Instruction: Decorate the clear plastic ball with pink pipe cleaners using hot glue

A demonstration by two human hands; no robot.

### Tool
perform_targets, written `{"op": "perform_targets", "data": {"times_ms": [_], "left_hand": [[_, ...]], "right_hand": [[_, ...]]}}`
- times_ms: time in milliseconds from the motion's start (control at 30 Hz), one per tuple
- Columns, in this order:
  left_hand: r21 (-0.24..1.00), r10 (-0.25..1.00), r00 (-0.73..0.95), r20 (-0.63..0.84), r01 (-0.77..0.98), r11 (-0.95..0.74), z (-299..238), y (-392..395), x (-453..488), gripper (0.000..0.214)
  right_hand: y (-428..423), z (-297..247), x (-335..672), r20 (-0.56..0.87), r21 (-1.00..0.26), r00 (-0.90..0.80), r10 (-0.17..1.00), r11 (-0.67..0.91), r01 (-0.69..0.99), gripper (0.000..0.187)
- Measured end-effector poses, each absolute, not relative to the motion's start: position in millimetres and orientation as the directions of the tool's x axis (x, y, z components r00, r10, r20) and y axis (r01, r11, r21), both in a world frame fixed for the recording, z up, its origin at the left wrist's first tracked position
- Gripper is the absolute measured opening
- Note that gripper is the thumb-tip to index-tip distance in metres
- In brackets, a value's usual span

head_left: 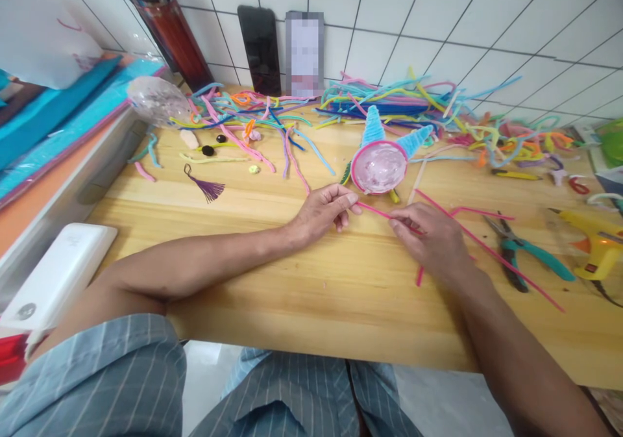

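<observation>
Lying at the lower left of the frame is a white device [63, 271]; left of centre rests a purple tassel [211, 190]. Near the centre, the left hand [322, 212] pinches a pink pipe cleaner [374, 210] between thumb and forefinger. This strand runs just below a pink-rimmed clear dome [379, 167] to the right hand [431, 237], right of centre, its thumb and fingertips pinching too. Pliers [513, 245] and a yellow glue gun [598, 245] lie farther right.
</observation>
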State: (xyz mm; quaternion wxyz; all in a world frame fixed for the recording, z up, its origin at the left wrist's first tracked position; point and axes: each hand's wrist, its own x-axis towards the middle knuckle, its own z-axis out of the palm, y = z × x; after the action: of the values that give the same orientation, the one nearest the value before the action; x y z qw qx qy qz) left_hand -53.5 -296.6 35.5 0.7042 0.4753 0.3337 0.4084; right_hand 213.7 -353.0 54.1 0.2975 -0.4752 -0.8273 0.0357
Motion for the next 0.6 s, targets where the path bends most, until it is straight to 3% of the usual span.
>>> {"op": "perform_targets", "data": {"times_ms": [600], "left_hand": [[0.931, 0.888, 0.453, -0.076, -0.287, 0.226, 37.4, -295.4, -54.4, 0.054]], "right_hand": [[-351.7, 52.8, 216.9, 0.443, -0.375, -0.344, 0.828, 0.520, 0.767, 0.011]]}}
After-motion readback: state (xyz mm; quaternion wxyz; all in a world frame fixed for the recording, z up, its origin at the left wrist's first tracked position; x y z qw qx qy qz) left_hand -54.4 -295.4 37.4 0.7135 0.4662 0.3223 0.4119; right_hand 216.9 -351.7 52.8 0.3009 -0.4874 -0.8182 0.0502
